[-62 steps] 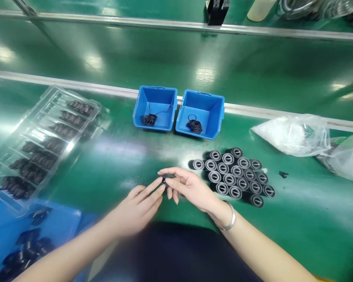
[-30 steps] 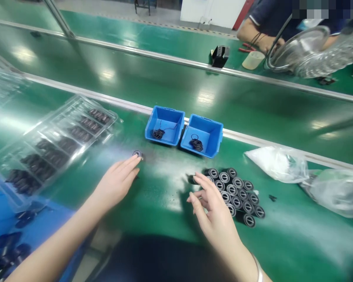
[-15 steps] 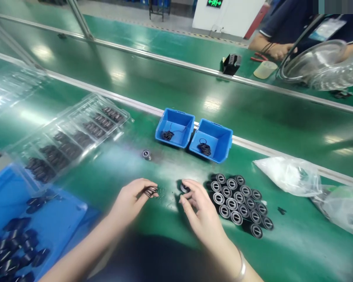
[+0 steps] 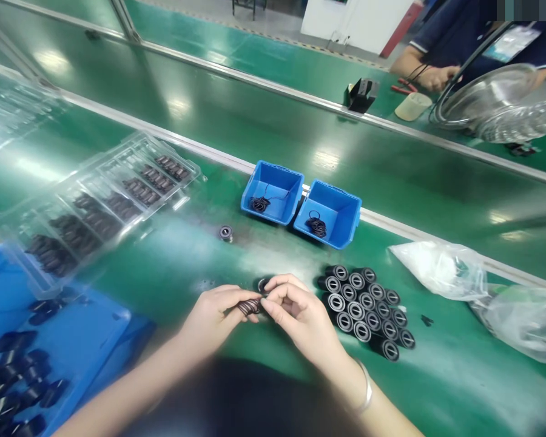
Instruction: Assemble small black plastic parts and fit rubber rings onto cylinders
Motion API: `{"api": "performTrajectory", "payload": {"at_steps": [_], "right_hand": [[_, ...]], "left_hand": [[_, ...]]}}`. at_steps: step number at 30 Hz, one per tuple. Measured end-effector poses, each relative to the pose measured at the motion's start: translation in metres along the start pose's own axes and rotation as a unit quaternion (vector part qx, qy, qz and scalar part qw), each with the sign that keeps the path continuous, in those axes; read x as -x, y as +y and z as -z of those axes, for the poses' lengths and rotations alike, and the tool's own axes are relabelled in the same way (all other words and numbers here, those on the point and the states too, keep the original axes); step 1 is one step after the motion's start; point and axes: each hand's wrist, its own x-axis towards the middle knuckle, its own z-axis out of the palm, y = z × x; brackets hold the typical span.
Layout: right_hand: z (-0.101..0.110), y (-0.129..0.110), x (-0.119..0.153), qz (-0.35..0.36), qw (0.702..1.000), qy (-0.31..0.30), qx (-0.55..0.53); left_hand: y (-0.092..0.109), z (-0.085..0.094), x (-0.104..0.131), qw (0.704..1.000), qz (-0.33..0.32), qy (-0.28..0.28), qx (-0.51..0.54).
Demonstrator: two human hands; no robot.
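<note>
A small bunch of thin dark rubber rings (image 4: pixel 249 306) is pinched between the thumb and fingers of my left hand (image 4: pixel 216 309). My right hand (image 4: pixel 300 306) meets it from the right, thumb and fingertips pressed together at the end of the bunch; what lies between them is hidden. Just beyond the right fingers shows a round black part (image 4: pixel 262 283), partly covered by them; whether they grip it I cannot tell. To the right, several black cylinders (image 4: pixel 355 311) with slotted ring-shaped tops stand close together. One similar short piece (image 4: pixel 226 233) sits apart, farther off.
Two blue bins (image 4: pixel 282 173) (image 4: pixel 341 194) at the back hold black rings. On the left are a clear compartment tray (image 4: pixel 139 142) of dark parts and a blue tub (image 4: pixel 102 328) of black pieces. Plastic bags (image 4: pixel 441 270) lie right. A person (image 4: pixel 430 76) works across the rail.
My right hand has moved left to meet the left hand, which shifted slightly right with the rings. The round black part beside the right fingers is now farther left.
</note>
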Motion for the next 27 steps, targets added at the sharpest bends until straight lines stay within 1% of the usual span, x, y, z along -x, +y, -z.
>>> {"api": "performTrajectory", "payload": {"at_steps": [3,7,9,14,17,19,21,23,27], "right_hand": [[0.001,0.0,0.001,-0.007,1.0,0.008,-0.014],[0.002,0.0,0.001,-0.02,0.999,-0.028,0.005],[0.004,0.0,0.001,-0.021,0.999,-0.035,0.008],[0.01,0.001,-0.003,-0.025,1.0,-0.003,-0.003],[0.012,0.004,-0.009,-0.045,0.998,0.032,-0.014],[0.012,0.008,-0.012,-0.055,0.997,0.049,-0.011],[0.011,0.013,-0.016,-0.058,0.997,0.057,0.001],[0.009,0.017,-0.018,-0.056,0.996,0.063,0.015],[0.008,0.021,-0.019,-0.047,0.996,0.072,0.03]], "left_hand": [[-0.001,0.001,-0.001,1.0,0.015,-0.01,0.011],[0.0,0.001,-0.002,1.0,0.017,-0.004,0.011],[0.002,0.0,-0.001,1.0,0.014,-0.004,0.011],[0.001,0.002,0.0,0.999,0.024,-0.007,0.035],[-0.004,0.006,0.0,0.998,0.045,0.017,0.045],[-0.008,0.008,0.001,0.998,0.043,0.034,0.014],[-0.013,0.011,0.002,0.998,0.011,0.047,-0.042],[-0.018,0.012,0.003,0.992,-0.047,0.058,-0.104],[-0.023,0.011,0.005,0.962,-0.176,0.066,-0.2]]}}
